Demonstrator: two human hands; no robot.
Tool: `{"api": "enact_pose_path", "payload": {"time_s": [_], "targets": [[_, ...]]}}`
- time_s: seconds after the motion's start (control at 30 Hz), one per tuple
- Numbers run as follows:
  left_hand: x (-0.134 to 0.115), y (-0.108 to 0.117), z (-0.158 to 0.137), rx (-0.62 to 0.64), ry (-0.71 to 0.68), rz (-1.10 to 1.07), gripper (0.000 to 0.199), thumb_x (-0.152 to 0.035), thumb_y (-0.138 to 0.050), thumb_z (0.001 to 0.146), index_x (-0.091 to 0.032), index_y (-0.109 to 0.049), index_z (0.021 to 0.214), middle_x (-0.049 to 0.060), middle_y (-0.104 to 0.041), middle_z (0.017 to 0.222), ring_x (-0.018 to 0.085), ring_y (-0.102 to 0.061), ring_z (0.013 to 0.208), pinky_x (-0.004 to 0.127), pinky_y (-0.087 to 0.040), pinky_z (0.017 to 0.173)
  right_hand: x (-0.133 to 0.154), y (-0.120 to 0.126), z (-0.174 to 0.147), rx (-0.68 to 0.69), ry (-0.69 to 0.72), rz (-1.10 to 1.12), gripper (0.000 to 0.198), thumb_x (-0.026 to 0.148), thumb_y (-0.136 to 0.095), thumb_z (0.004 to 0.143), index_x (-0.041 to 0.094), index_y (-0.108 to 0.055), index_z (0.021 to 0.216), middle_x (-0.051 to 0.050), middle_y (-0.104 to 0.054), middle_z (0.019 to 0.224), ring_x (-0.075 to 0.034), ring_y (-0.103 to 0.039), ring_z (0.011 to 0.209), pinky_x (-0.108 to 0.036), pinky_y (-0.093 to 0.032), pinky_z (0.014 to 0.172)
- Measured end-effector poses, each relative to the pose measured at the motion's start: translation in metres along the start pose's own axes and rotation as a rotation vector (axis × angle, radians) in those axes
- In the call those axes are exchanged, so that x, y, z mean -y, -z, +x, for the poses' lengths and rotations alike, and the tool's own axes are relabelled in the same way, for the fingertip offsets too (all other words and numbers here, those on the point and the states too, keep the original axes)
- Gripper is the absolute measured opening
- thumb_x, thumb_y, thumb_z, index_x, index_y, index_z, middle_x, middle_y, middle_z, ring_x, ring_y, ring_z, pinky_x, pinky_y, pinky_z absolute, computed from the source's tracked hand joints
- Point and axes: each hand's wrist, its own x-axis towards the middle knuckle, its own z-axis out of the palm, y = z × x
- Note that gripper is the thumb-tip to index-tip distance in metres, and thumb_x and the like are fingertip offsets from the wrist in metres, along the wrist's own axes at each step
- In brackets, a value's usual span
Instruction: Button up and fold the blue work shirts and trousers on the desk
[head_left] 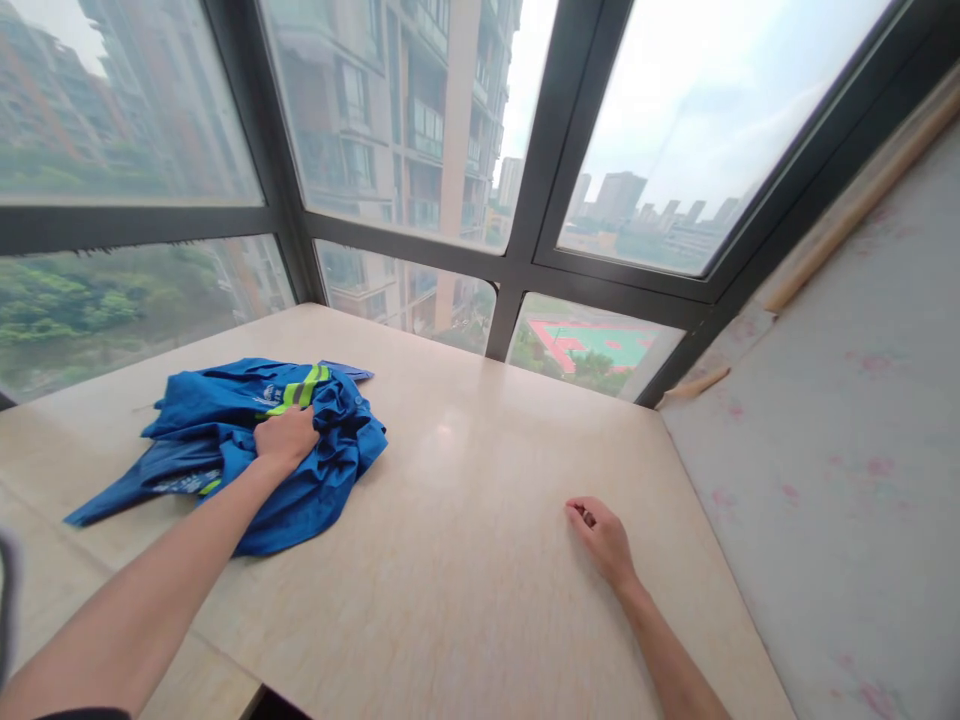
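A crumpled blue work jacket (pixel 300 510) with yellow-green and grey reflective bands lies on the left part of the pale window sill (pixel 465 510). My left hand (pixel 286 437) is closed on a bunched fold of it, near the reflective band and a small white print. One flap of the cloth stretches out to the lower left. Well to the right, apart from the jacket, my right hand (pixel 602 540) is at the sill surface with its fingers curled together. A dark spot shows between those fingers; whether it is an object or shadow is unclear.
Dark-framed windows (pixel 517 270) rise behind the sill, with buildings and trees outside. On the right stands a wall with flowered paper (pixel 847 480), its edge peeling near the frame. A dark opening (pixel 276 704) shows at the sill's near edge.
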Motion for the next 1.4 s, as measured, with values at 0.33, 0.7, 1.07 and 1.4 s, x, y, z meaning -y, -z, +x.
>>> {"api": "enact_pose_path", "payload": {"time_s": [0.33, 0.7, 1.07, 1.4], "targets": [[-0.025, 0.025, 0.025, 0.147, 0.123, -0.036, 0.064, -0.051, -0.074, 0.061, -0.012, -0.069, 0.111, 0.032, -0.058, 0.129, 0.063, -0.046, 0.121, 0.077, -0.035, 0.089, -0.001, -0.002, 0.003, -0.037, -0.022, 0.033, 0.036, 0.048, -0.049, 0.080, 0.019, -0.070, 0.083, -0.009, -0.072, 0.081, -0.022, -0.063, 0.071, -0.035, -0.047, 0.072], [-0.212, 0.057, -0.091, 0.085, -0.407, -0.305, 0.040, -0.027, -0.045, 0.087, -0.013, -0.060, 0.121, 0.022, -0.065, 0.122, 0.035, -0.060, 0.116, 0.045, -0.043, 0.093, 0.004, 0.001, 0.001, -0.180, 0.031, 0.197, 0.033, 0.047, -0.051, 0.080, 0.019, -0.070, 0.079, -0.010, -0.072, 0.081, -0.021, -0.061, 0.070, -0.035, -0.050, 0.071], [-0.238, -0.074, -0.273, 0.274, -0.396, -1.102, 0.035, -0.048, -0.034, 0.089, -0.025, -0.046, 0.065, 0.001, -0.057, 0.059, 0.018, -0.056, 0.058, 0.029, -0.042, 0.059, -0.004, 0.035, -0.088, -0.309, -0.203, 0.693, 0.044, 0.061, -0.053, 0.087, 0.020, -0.064, 0.097, 0.000, -0.059, 0.069, -0.014, -0.050, 0.053, -0.027, -0.044, 0.050], [-0.205, -0.066, -0.280, 0.280, -0.419, -1.072, 0.032, -0.053, -0.057, 0.082, -0.024, -0.060, 0.069, 0.003, -0.063, 0.067, 0.021, -0.059, 0.066, 0.031, -0.047, 0.063, -0.014, 0.058, -0.108, -0.457, -0.279, 0.723, 0.038, 0.057, -0.067, 0.079, 0.022, -0.057, 0.070, 0.001, -0.053, 0.063, -0.013, -0.047, 0.055, -0.026, -0.041, 0.052]]}}
